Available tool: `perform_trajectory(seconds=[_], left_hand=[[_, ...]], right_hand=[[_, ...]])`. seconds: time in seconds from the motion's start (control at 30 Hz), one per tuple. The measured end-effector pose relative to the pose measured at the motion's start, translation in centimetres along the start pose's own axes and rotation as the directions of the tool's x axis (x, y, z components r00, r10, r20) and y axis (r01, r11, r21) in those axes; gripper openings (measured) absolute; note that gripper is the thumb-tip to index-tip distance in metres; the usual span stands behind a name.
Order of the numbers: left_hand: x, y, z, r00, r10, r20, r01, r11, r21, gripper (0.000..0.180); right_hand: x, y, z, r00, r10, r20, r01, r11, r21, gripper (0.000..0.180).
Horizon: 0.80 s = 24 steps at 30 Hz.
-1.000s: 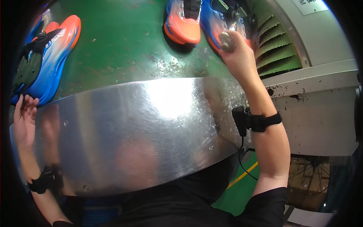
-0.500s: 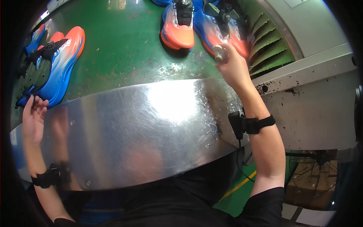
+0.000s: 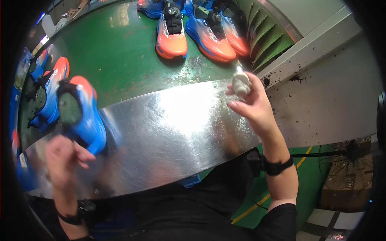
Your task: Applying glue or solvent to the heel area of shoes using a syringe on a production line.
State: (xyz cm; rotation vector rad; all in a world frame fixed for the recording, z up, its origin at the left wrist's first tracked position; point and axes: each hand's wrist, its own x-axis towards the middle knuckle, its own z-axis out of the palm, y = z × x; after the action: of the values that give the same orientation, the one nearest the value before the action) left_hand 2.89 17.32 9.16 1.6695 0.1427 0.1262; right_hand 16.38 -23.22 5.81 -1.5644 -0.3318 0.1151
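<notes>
Left hand (image 3: 64,158) grips a blue-orange sneaker (image 3: 82,116), toe toward twelve o'clock; right hand (image 3: 251,106), at three o'clock, pinches a whitish brush (image 3: 241,82).

Packages: one brown cardboard box (image 3: 341,186), rectangular, on the floor low to the right of the right hand (image 3: 251,106), beyond the wrist and well apart from it. Flat pale sheets (image 3: 321,219) lie below it. Labels, signs, screens: none visible.
</notes>
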Motion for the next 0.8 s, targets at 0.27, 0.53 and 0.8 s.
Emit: perform_trajectory(seconds=[0.27,0.53,0.8], left_hand=[[-4.5,-0.2,10.3,0.871,0.018,0.491,-0.085,0.99,0.115,0.02],[0.4,-2.6,1.5,0.995,-0.051,0.08,0.063,0.986,-0.156,0.021],[12.4,-6.2,0.1,0.963,-0.262,0.066,0.258,0.964,0.055,0.032]], right_hand=[[-8.2,0.0,-2.0,0.977,0.208,0.04,-0.212,0.968,0.135,0.047],[-12.6,0.4,-3.9,0.971,0.234,0.036,-0.236,0.969,0.078,0.05],[-14.9,-0.2,-3.8,0.967,0.256,0.007,-0.253,0.957,-0.143,0.046]])
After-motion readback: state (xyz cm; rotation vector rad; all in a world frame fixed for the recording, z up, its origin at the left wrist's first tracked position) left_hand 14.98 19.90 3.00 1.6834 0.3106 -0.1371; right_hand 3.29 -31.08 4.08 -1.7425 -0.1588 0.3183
